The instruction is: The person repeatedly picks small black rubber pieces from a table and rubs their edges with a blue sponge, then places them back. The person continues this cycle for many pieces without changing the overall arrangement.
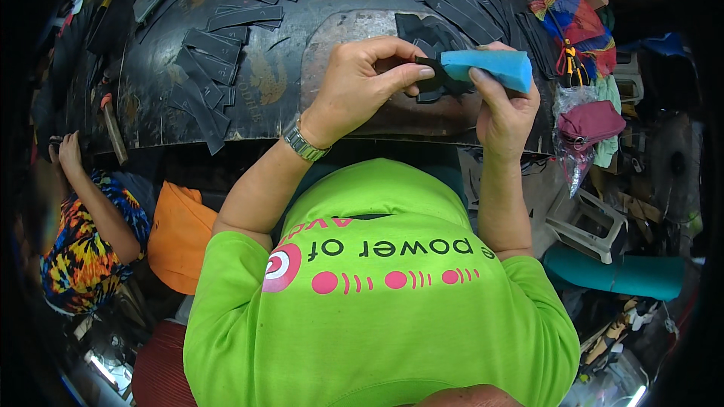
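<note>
Over the near part of the dark work table (279, 117), my left hand (354, 83), with a metal watch on its wrist, pinches a small black strip (427, 65) between thumb and fingers. My right hand (507, 109) is closed around a light blue foam block (490, 65), thumb on its near side. The foam's left end meets or nearly meets the black strip; whether they touch I cannot tell. Below both hands, black pieces (422, 30) lie on a worn brownish board (332, 41).
Flat dark strips (204, 68) lie in overlapping rows across the table's left and far side. At the right edge hang orange-handled pliers (575, 60) and a maroon pouch (590, 122). Another person's arm (98, 192) is at the far left, near a hammer (113, 128).
</note>
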The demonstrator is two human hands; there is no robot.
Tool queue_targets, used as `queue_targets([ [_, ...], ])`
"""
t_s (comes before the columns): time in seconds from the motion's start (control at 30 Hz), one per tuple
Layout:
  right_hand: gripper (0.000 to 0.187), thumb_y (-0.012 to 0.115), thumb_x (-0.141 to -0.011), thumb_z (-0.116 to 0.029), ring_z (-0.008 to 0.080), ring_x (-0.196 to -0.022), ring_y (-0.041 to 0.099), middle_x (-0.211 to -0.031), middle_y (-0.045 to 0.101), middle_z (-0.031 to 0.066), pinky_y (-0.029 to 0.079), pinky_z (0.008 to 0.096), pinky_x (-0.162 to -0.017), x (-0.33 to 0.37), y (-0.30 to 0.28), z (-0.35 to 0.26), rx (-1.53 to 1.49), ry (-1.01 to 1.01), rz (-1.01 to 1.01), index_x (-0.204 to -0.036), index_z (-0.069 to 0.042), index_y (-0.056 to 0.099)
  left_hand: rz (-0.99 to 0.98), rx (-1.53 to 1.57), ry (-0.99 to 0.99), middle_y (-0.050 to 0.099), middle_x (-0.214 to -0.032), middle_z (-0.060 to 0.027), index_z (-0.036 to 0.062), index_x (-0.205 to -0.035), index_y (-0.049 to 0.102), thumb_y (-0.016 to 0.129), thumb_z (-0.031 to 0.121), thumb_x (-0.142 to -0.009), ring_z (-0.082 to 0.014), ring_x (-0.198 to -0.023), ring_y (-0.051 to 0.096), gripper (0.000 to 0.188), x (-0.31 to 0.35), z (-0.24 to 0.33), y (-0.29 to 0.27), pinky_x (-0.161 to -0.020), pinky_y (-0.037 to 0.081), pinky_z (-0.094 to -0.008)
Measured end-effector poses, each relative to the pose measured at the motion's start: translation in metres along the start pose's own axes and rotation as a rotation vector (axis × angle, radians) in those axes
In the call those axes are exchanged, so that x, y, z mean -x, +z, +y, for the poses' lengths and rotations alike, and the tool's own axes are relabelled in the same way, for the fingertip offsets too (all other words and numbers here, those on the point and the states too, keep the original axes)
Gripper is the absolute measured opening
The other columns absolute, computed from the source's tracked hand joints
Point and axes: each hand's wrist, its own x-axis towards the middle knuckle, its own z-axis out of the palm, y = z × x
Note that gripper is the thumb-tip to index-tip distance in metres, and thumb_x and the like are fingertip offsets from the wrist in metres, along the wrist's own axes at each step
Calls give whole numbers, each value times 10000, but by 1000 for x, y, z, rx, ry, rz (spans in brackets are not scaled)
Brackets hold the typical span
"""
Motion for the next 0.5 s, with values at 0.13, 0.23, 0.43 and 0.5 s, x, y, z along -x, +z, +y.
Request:
queue_targets([
  [0.13, 300, 689, -769, 63, 152, -928, 613, -1024, 648, 82, 479, 290, -874, 5, 0, 1, -56, 11, 25, -1061, 28, 626, 22, 76, -4, 696, -808, -71, -34, -981, 671, 697, 63, -850, -96, -672, 667, 166, 1, -4, 1, -598, 533, -196],
  [0.23, 298, 682, -771, 68, 155, -934, 614, -1023, 646, 85, 478, 292, -880, 7, -2, 1, -52, 22, 43, -1060, 24, 623, 40, 184, -4, 692, -824, -80, -28, -1013, 655, 687, 65, -863, -102, -672, 670, 179, 1, -8, 2, -597, 535, -191],
  [0.43, 291, 682, -771, 68, 157, -940, 610, -1024, 642, 89, 476, 294, -881, 7, -3, 2, -83, 22, 47, -1052, 24, 623, 31, 281, -3, 686, -833, -81, -24, -1045, 639, 678, 74, -874, -107, -682, 678, 201, 3, -11, 2, -607, 545, -188],
  [0.5, 289, 683, -771, 65, 157, -935, 610, -1023, 641, 87, 476, 294, -877, 7, -3, 2, -82, 23, 40, -1051, 25, 623, 27, 318, -27, 686, -836, -79, -23, -1031, 646, 681, 79, -872, -110, -688, 679, 192, 3, -12, 5, -607, 545, -190],
])
